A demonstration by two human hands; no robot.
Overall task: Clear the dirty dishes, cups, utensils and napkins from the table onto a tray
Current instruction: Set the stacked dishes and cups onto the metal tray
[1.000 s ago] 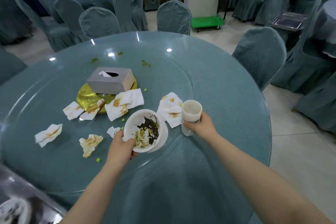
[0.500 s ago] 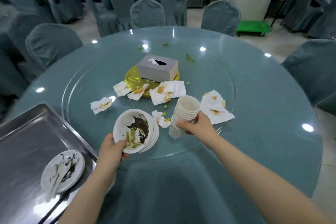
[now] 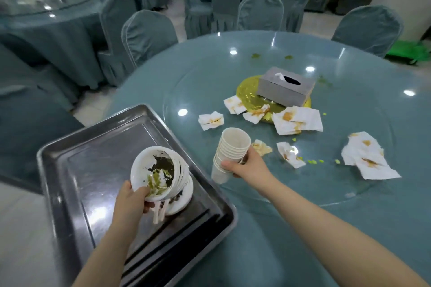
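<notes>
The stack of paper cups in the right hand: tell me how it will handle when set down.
The stack of paper cups looks light, since the right hand holds it alone. Tall and narrow, it may tip. The nested cups sit slightly askew, so they could slide apart.

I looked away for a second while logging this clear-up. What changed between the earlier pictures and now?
The left hand carried the stack of dirty bowls leftward off the table to above the metal tray, over the plate already there. The right hand kept its grip on the stacked paper cups. The soiled napkins and tissue box stayed put.
</notes>
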